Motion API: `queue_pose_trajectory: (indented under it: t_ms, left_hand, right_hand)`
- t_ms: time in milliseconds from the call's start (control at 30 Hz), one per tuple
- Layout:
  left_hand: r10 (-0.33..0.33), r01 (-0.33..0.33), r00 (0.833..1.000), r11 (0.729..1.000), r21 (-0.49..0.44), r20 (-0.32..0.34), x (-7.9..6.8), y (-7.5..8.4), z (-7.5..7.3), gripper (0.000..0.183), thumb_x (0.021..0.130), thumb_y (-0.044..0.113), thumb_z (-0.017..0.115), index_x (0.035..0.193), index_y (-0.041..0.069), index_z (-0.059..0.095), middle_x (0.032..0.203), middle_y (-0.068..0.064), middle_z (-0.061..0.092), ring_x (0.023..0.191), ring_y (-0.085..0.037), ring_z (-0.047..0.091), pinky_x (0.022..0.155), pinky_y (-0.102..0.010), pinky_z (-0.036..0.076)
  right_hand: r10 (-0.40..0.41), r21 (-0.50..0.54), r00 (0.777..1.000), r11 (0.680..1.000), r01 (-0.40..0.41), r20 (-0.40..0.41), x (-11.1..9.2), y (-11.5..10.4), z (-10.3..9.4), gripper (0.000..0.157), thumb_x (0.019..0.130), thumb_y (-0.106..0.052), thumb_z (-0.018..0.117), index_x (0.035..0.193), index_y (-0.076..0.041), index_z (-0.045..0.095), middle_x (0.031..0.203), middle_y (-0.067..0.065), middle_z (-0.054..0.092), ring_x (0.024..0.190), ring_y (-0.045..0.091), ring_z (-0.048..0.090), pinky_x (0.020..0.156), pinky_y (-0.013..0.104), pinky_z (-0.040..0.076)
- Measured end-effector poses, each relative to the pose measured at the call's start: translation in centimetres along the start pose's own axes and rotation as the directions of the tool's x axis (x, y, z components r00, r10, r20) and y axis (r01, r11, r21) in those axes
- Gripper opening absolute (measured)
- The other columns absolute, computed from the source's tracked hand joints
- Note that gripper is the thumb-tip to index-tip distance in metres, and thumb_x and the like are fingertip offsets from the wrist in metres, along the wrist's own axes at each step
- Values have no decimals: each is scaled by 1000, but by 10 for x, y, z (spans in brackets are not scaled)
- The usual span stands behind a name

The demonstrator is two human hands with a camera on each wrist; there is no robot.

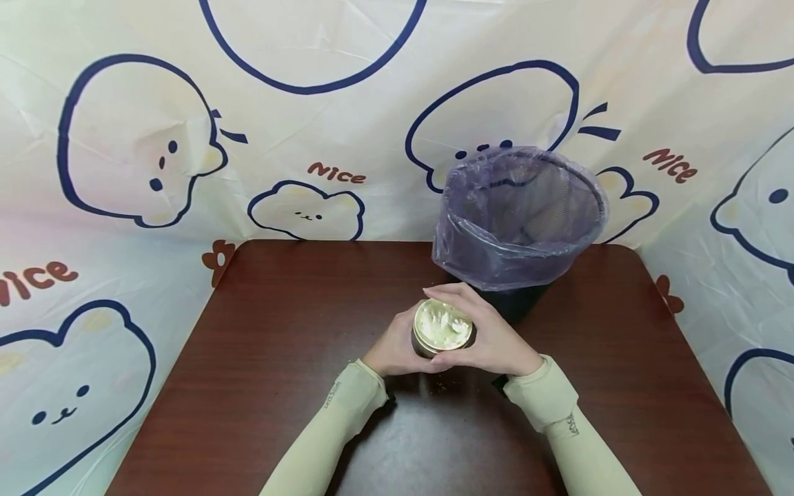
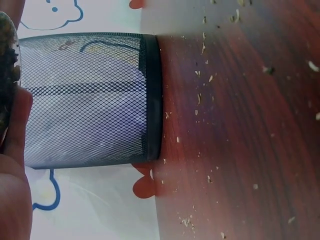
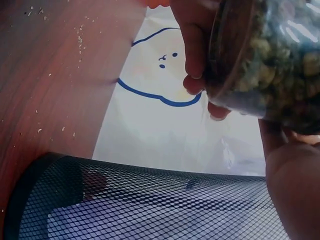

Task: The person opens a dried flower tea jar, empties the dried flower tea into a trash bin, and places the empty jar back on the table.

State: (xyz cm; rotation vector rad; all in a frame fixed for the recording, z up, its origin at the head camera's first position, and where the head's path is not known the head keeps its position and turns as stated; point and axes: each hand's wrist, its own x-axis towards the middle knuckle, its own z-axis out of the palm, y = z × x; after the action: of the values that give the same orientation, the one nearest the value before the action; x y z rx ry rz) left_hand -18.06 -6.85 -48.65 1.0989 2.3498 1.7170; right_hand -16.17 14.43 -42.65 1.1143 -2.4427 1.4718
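Note:
Both hands hold a clear jar (image 3: 280,65) with a shiny gold lid (image 1: 443,324), up over the middle of the table. Dried greenish-yellow bits fill the jar, as its side shows in the right wrist view. My left hand (image 1: 397,344) wraps the jar's left side and lower part. From the right, my right hand (image 1: 496,337) curves round the upper part, thumb near the front rim and fingers along the far edge of the lid. Only a sliver of the jar enters the left wrist view, beside the left hand (image 2: 14,185).
Just behind the hands stands a black mesh wastebasket (image 2: 90,100), lined with a purple plastic bag (image 1: 490,262). Small pale crumbs (image 2: 199,99) lie scattered over the dark wooden table (image 1: 279,344). A cartoon-printed cloth (image 1: 298,138) hangs behind and along the sides.

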Motion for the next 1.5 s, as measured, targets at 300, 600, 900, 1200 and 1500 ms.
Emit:
queue_pose_trajectory:
  t_ms: [300, 600, 900, 1200, 1500]
  left_hand:
    - [24, -23, 1000, 999, 36, -21, 1, 0, 1, 88, 65, 20, 97, 142, 14, 54, 129, -1, 67, 118, -14, 65, 106, -32, 52]
    - [26, -26, 1000, 1000, 16, -6, 3, 0, 3, 89, 64, 19, 98, 141, 13, 55, 129, -1, 67, 119, -14, 64, 108, -32, 51]
    - [15, -15, 1000, 1000, -9, -17, 3, 3, 0, 90, 62, 16, 99, 141, 12, 55, 129, -3, 68, 118, -15, 65, 108, -34, 51]
    - [8, -8, 1000, 1000, -9, -15, 3, 4, 0, 90, 62, 16, 99, 141, 13, 54, 128, -2, 68, 117, -14, 65, 107, -33, 52]
    - [68, -67, 998, 996, 51, -2, 3, 2, 1, 87, 66, 21, 94, 143, 11, 53, 127, -4, 68, 114, -14, 65, 103, -32, 54]
  right_hand:
    - [3, 45, 1000, 999, -3, -7, -6, 10, -12, 96, 68, -19, 98, 152, -15, 52, 151, 4, 53, 138, 17, 47, 116, 26, 36]
    - [17, 213, 1000, 977, -22, 23, -11, 18, -22, 95, 71, -3, 94, 154, -8, 48, 153, 11, 52, 142, 16, 47, 117, 27, 41]
    - [32, 316, 999, 948, -41, 33, -18, 24, -29, 86, 79, 10, 83, 155, 0, 43, 155, 21, 49, 139, 14, 54, 117, 29, 43]
    - [-15, 83, 997, 996, 21, -69, -16, 10, -17, 73, 89, -19, 82, 153, -12, 50, 153, 8, 52, 144, 16, 43, 120, 24, 34]
    - [-29, -183, 995, 983, 11, -94, -6, -15, 4, 93, 76, -39, 91, 156, -18, 48, 147, 3, 52, 136, 21, 51, 110, 31, 45]
